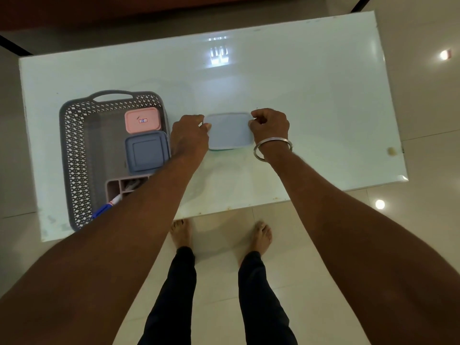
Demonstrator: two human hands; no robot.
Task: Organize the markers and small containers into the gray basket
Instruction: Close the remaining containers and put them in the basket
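While gripped between both hands' fingers (207, 126), light blue container (229, 130), right of gray basket (74, 155).

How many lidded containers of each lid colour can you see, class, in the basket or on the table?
Pink rectangular plastic container: 1
Dark blue square plastic container: 1
Light blue square plastic container: 1
Total: 3

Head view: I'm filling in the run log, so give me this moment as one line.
left hand + right hand: gripping light blue container on table | gray basket: pink container, dark blue container, marker inside
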